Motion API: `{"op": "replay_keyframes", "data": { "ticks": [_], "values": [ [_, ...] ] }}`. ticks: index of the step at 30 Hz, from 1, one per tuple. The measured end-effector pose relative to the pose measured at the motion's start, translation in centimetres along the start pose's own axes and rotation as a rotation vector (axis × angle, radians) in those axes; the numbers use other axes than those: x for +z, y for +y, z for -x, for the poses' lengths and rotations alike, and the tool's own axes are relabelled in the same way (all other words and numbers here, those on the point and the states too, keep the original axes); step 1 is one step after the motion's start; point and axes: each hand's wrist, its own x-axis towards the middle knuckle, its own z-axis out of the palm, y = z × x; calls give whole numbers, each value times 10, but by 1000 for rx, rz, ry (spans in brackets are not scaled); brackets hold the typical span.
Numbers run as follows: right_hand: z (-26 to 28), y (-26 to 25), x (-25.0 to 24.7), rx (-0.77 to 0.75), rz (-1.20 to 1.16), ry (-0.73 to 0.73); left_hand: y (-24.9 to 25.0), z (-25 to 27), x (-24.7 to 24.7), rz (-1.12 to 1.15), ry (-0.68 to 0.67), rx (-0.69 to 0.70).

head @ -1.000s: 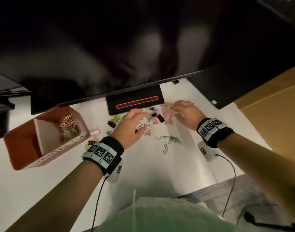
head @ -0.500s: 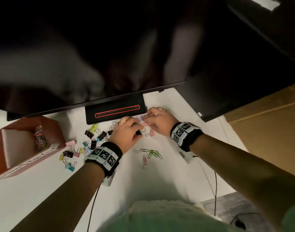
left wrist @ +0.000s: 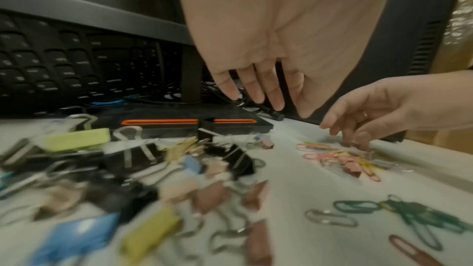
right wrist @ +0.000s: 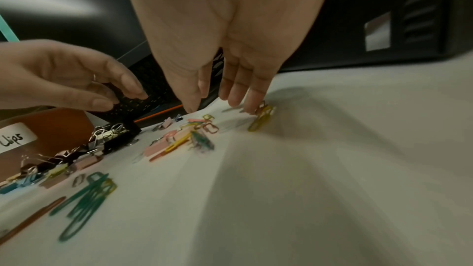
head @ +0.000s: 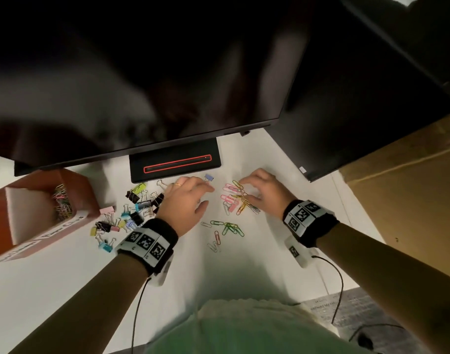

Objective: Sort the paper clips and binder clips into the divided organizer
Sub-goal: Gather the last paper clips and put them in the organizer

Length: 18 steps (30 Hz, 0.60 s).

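Pink and yellow paper clips (head: 232,198) lie in a loose heap on the white desk, with green paper clips (head: 231,227) nearer me. My right hand (head: 244,190) arches over the heap, its fingertips (right wrist: 252,107) touching a yellow clip (right wrist: 261,121) and nothing pinched. My left hand (head: 208,195) hovers flat just left of the heap, fingers (left wrist: 277,100) straight and empty. Mixed binder clips (head: 137,208) are spread to its left. The reddish-brown organizer (head: 80,192) stands at far left with paper clips (head: 61,203) in one compartment.
A black monitor (head: 142,72) overhangs the desk, its stand base (head: 175,159) just behind the clips. One purple binder clip (head: 208,178) lies by the base. A keyboard (left wrist: 64,58) sits behind the stand. A second dark screen (head: 359,111) and a cardboard box (head: 410,200) are at right.
My hands were close together over a mixed pile; now they are apart. The left hand has drawn away to the left, and the pink and yellow paper clips show between them.
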Motion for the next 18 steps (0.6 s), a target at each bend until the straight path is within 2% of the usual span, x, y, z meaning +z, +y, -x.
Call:
{"op": "replay_keyframes", "data": {
  "ticks": [5, 10, 18],
  "values": [
    [9, 0, -9, 48, 132, -55, 36, -22, 18, 104, -92, 57],
    [14, 2, 0, 136, 134, -118, 47, -35, 38, 101, -275, -129],
    [7, -3, 0, 72, 65, -93, 36, -24, 38, 375, -144, -235]
  ]
}}
